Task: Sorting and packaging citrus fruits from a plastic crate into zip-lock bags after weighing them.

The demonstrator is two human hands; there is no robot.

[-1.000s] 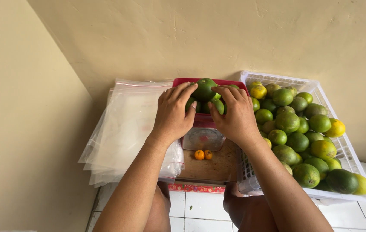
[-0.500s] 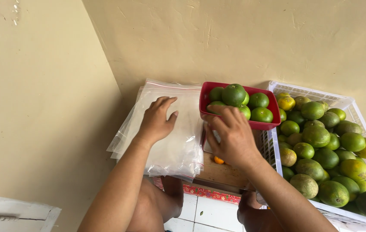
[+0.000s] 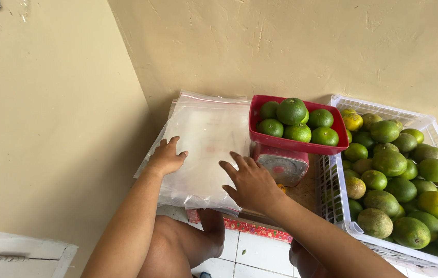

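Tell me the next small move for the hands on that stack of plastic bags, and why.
Probably pinch up the top sheet of the stack of clear plastic bags with the right hand while the left hand pins the rest. Both hands lie flat and open on the stack, and the red tray on the scale is heaped with green citrus fruit.

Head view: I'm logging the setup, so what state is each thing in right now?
Stack of clear plastic bags: lying flat, both hands on it.
Left hand: open, resting on the stack.
Right hand: open, fingers spread on the stack.
Red scale tray: filled with green oranges.
White plastic crate: full of citrus.
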